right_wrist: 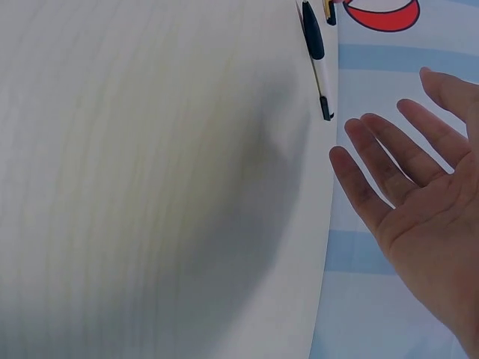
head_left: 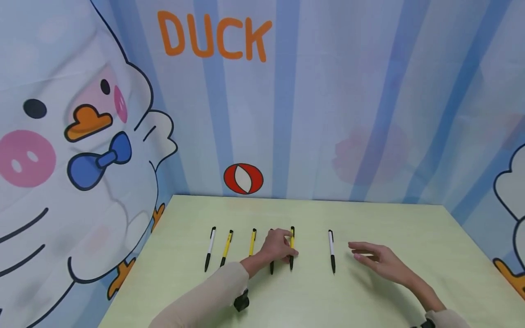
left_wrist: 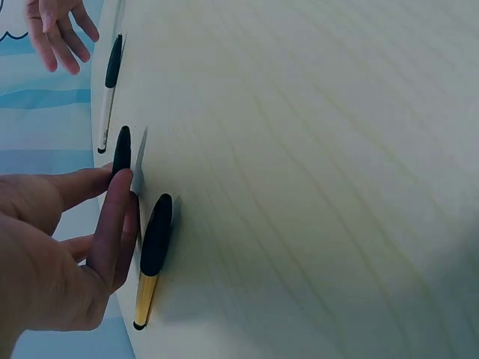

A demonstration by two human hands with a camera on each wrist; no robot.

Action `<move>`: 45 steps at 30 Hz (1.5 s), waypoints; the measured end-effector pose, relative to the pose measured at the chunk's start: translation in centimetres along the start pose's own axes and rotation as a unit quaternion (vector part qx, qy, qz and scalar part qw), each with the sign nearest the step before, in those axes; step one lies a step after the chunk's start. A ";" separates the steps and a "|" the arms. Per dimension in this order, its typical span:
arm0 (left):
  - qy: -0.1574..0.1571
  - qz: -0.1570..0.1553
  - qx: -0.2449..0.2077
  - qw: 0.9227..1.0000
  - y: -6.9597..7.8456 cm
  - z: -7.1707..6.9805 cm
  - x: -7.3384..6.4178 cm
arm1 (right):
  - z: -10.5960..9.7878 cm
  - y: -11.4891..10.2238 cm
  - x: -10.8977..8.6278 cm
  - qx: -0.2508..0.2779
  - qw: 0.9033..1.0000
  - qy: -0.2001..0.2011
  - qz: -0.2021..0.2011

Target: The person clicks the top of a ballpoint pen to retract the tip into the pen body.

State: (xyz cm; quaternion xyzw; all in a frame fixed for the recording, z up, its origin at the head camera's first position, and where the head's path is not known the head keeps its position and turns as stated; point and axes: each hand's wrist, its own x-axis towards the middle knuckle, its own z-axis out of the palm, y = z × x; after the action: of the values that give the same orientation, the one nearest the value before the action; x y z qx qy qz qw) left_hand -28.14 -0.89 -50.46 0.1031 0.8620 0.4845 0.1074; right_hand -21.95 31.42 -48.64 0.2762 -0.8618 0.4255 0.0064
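Observation:
Pens with black grips lie in a row on the table. My left hand pinches a yellow pen between thumb and fingers; its black grip shows in the left wrist view, a shadow beside it. Just left of it another pen is mostly covered by the hand, and a yellow-bodied pen lies nearer the left wrist camera. My right hand holds nothing, its fingers extended and spread, to the right of a white pen.
Farther left lie a white pen, a yellow pen and another yellow pen, partly behind the left arm. The pale table meets a duck-printed cloth backdrop at its back edge.

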 end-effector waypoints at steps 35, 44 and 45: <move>-0.041 0.051 -0.124 0.990 4.7 5.8 2.1 | -1.7 -0.3 -1.1 -0.006 0.999 0.017 0.049; 0.011 0.023 0.094 0.995 6.4 9.2 2.8 | -1.6 0.0 -2.1 0.027 0.998 0.013 0.051; 0.013 0.030 0.121 0.992 6.7 9.4 2.8 | -1.6 0.0 -2.3 0.025 0.998 0.014 0.049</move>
State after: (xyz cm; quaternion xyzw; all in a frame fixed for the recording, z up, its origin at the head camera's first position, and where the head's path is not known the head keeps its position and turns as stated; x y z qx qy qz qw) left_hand -27.64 10.97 -49.77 0.1349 0.9120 0.3811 0.0689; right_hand -20.38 33.71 -48.17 0.2275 -0.8632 0.4507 -0.0089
